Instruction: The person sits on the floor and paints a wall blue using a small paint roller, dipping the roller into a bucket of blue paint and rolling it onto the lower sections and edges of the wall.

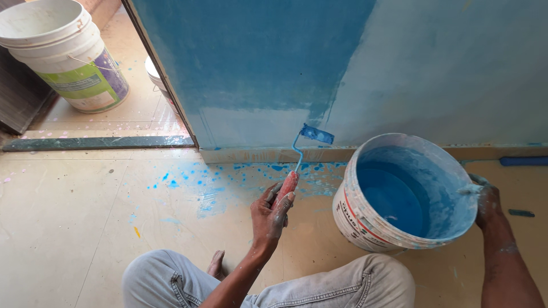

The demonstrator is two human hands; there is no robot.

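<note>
- Fingers of the left hand (273, 212) wrap closed around the red handle of a small paint roller (302, 153); its blue sleeve touches the wall (257, 63) low down, just above the skirting strip (274, 155).
- Right hand (486, 201) grips the far rim of the tilted paint bucket (365, 219); its fingertips curl over the edge and are partly hidden, smeared with paint.
- Blue paint (394, 199) pools inside the bucket; its depth cannot be judged.
- Blue splatter (228, 177) dots the floor (68, 217) beneath the roller.
- White bucket (68, 54) stands beyond the doorway, cut off at the top edge.
- Another pale container (155, 77) is mostly hidden behind the wall's edge.
- Person's knees in grey trousers (354, 285) are cut off below.
</note>
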